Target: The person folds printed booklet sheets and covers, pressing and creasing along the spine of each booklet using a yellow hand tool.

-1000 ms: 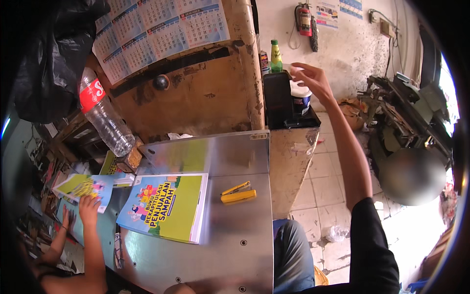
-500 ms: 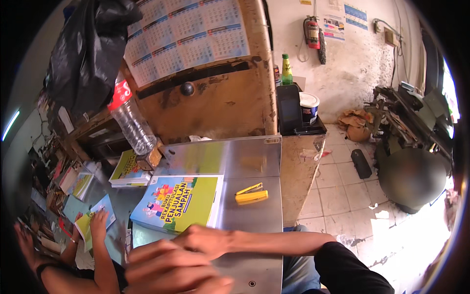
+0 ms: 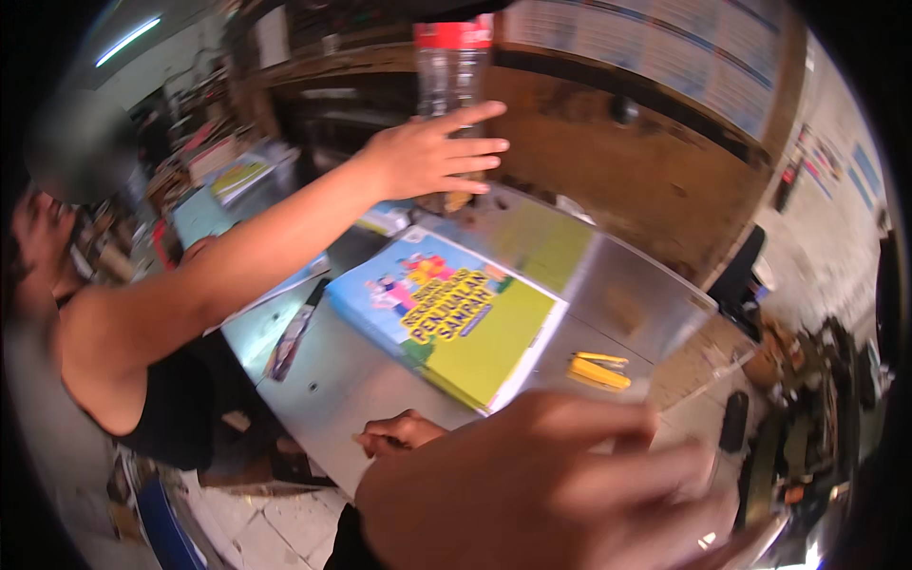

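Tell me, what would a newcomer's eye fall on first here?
The person's own fingers loom large and blurred at the bottom. In the middle, a blue-and-green booklet stack lies on a metal table, a yellow stapler to its right. Higher up, a co-worker's outspread hand shows in front of a clear bottle with a red label.

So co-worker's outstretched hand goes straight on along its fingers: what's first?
Likely the brown panel beyond the co-worker's hand; the hand partly covers the plastic bottle in this view, but depth between them is unclear.
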`<state>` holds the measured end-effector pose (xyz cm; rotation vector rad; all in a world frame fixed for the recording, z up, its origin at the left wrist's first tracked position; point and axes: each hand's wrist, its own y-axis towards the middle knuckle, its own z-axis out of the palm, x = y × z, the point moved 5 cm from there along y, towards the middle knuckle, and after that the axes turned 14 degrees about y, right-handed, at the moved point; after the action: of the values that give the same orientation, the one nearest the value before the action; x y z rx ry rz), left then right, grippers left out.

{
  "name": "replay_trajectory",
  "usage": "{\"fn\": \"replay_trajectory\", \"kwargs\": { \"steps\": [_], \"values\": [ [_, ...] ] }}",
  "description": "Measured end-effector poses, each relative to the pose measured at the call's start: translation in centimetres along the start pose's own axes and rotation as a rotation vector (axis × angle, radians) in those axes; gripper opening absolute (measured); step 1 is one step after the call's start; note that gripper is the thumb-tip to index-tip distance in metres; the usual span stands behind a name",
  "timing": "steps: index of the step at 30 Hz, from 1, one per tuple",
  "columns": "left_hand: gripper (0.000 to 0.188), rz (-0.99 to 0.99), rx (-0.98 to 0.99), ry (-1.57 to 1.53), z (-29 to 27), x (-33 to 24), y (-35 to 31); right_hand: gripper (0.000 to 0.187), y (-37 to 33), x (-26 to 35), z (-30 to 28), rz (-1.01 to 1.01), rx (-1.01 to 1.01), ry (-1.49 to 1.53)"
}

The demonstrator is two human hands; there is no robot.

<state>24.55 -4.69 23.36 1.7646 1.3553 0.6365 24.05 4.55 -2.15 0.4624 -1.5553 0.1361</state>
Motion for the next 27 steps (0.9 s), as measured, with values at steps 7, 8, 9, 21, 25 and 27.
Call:
{"fn": "replay_trajectory", "kwargs": {
  "steps": [7,8,9,21,25,27],
  "values": [
    [0.009,0.178,0.114,-0.255,2.8,1.2,0.2,0.032,0.4,-2.1,0.6,0.172,-0.111,-0.049],
    [0.014,0.162,0.104,-0.277,3.0,0.9,0.4,0.033,0.3,-2.1,0.7,0.134,-0.128,-0.046],
    [0.017,0.179,0.048,-0.393,3.4,0.8,0.8,0.033,-0.3,-1.8,0.3,0.134,-0.103,-0.061],
    [0.018,0.238,0.379,-1.037,2.8,0.8,1.6,0.031,-0.2,-2.3,-0.7,0.136,-0.114,-0.047],
    [0.055,0.483,0.199,-1.395,3.9,-1.1,0.4,0.031,-0.4,-2.7,-0.6,0.193,-0.108,-0.014],
    [0.074,0.625,0.102,-1.592,3.5,-1.4,0.0,0.028,-0.3,-2.7,-0.1,0.163,-0.093,0.011]
  ]
}}
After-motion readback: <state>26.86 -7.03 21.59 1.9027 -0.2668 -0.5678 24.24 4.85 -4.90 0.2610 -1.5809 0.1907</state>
